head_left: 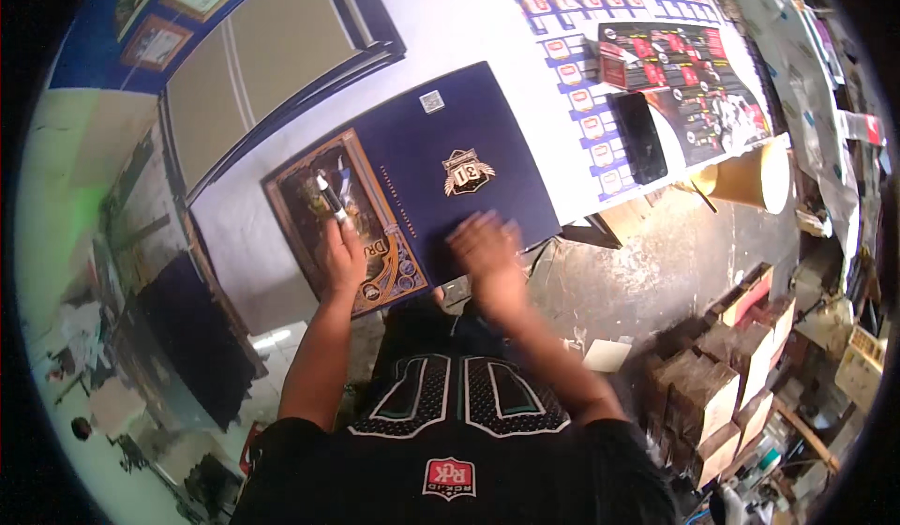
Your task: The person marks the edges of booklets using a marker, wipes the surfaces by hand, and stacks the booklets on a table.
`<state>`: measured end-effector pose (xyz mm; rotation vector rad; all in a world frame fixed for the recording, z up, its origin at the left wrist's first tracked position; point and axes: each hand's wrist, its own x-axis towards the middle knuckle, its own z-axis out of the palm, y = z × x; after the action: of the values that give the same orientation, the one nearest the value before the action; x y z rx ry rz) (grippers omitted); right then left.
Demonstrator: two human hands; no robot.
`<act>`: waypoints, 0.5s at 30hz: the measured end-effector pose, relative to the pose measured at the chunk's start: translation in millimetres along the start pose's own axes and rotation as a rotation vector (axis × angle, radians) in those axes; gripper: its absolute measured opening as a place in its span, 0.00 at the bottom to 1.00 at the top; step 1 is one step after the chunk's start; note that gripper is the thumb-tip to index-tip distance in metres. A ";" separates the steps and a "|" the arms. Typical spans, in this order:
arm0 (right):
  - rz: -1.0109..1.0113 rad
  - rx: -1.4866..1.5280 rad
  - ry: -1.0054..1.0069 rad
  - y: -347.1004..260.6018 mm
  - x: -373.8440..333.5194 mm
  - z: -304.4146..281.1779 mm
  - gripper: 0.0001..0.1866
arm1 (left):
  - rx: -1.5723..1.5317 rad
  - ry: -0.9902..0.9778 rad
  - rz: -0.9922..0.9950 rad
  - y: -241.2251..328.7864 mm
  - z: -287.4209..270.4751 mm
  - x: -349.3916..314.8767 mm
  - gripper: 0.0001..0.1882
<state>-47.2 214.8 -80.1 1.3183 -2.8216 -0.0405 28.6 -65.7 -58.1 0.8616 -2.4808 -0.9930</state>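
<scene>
A large open folder-like cover lies at the near edge of the white table. Its right panel is a dark blue board (394, 131) with a gold-and-white badge and a small square code. The left panel (298, 180) carries a brown and gold illustrated print. Over that print, my left hand (345, 261) is closed around a slim white-and-black pen-like tool (331, 197), its pale tip pointing away from me. My right hand (489, 246) rests flat on the lower blue board, fingers stretched and somewhat blurred.
Dark-edged grey-brown panels (272, 56) lie at the far left of the white table (450, 14). To the right are a phone (640, 136), a black-and-red printed sheet (698, 89) and rows of small printed labels (581, 98). Cardboard boxes (698, 389) stack on the floor, lower right.
</scene>
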 end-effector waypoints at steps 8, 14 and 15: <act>0.848 0.086 0.257 61.1 23.4 -46.0 0.24 | 0.015 -0.134 0.162 6.5 -5.9 7.0 0.10; 0.800 0.090 0.165 23.9 30.8 -56.7 0.23 | 0.061 -0.104 0.235 0.0 -13.1 9.4 0.10; 0.886 0.111 0.214 54.0 43.3 -62.6 0.23 | 0.040 -0.120 0.241 2.4 -5.7 10.3 0.10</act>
<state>-114.2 215.5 -15.1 -0.0171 -2.9532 0.2568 22.6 -73.8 -51.6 0.5104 -2.6348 -0.9383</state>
